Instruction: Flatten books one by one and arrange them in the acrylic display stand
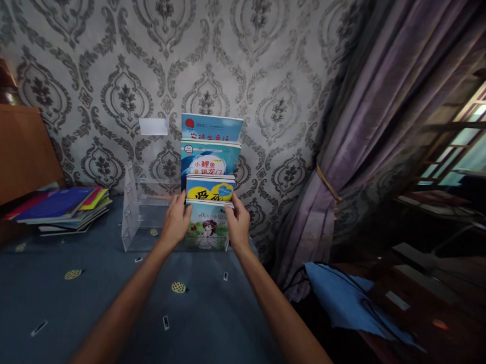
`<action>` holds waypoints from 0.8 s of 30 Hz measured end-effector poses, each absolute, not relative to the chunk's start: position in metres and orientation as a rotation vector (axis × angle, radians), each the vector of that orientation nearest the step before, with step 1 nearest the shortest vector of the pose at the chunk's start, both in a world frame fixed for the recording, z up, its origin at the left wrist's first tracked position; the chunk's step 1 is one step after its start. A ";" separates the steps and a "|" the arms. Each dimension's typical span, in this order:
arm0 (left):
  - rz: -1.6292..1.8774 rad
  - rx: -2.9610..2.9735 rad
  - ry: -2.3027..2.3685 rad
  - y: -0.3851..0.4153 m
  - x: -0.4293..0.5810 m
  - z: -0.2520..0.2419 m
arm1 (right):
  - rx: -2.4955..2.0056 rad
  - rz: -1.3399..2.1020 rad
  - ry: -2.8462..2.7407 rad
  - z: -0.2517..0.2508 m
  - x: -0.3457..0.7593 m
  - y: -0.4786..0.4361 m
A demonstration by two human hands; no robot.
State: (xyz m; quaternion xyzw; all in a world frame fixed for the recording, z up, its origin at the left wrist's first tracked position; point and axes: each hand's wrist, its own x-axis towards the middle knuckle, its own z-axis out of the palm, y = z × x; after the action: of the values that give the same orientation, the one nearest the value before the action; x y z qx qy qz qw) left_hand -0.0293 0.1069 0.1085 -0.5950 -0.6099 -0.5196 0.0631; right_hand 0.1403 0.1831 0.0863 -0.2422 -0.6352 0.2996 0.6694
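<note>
My left hand (176, 220) and my right hand (238, 220) grip the two sides of a pale blue-green book (207, 232) with a drawn figure on its cover. My thumbs lie on its upper front corners, and my fingers curl behind the edges. The book stands upright at the front of a clear tiered book rack (129, 219). Right behind it shows a blue-and-yellow book (193, 187). Higher up stand a blue book with a white oval (189, 159) and, at the back, a blue book with a red spot (213, 126). Whether my fingers touch the blue-and-yellow book, I cannot tell.
A stack of books (60, 206) lies at the left on the blue patterned tablecloth (136, 318), beside a brown wooden box or cabinet (18, 157). Patterned wallpaper rises behind the rack. A tied purple curtain (335, 154) and a blue cloth (338, 297) are at the right.
</note>
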 end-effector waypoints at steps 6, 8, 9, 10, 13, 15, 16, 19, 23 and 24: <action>-1.565 -1.805 -1.844 0.107 -0.030 0.108 | -0.557 0.685 -1.425 0.085 0.141 0.184; -1.571 -1.804 -1.851 0.108 -0.030 0.107 | -0.557 0.699 -1.430 0.085 0.142 0.185; -1.577 -1.804 -1.854 0.108 -0.030 0.107 | -0.558 0.707 -1.431 0.085 0.142 0.186; -1.584 -1.805 -1.856 0.108 -0.031 0.107 | -0.560 0.715 -1.431 0.085 0.143 0.186; -1.602 -1.825 -1.849 0.110 -0.033 0.106 | -0.565 0.731 -1.426 0.086 0.143 0.187; -1.611 -1.839 -1.847 0.111 -0.034 0.105 | -0.565 0.733 -1.431 0.086 0.142 0.189; -1.614 -1.844 -1.845 0.112 -0.035 0.104 | -0.566 0.731 -1.435 0.086 0.142 0.189; -1.628 -1.853 -1.828 0.114 -0.037 0.103 | -0.578 0.724 -1.444 0.086 0.140 0.191; -1.660 -1.864 -1.809 0.115 -0.037 0.100 | -0.604 0.706 -1.457 0.086 0.140 0.192; -1.669 -1.862 -1.812 0.116 -0.036 0.100 | -0.608 0.701 -1.460 0.086 0.140 0.192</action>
State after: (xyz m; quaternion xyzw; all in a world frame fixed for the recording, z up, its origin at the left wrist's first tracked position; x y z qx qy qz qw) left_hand -0.0365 0.1155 0.0999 -0.6028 -0.5866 -0.5402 0.0268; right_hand 0.1401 0.1919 0.0856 -0.2674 -0.6425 0.3083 0.6486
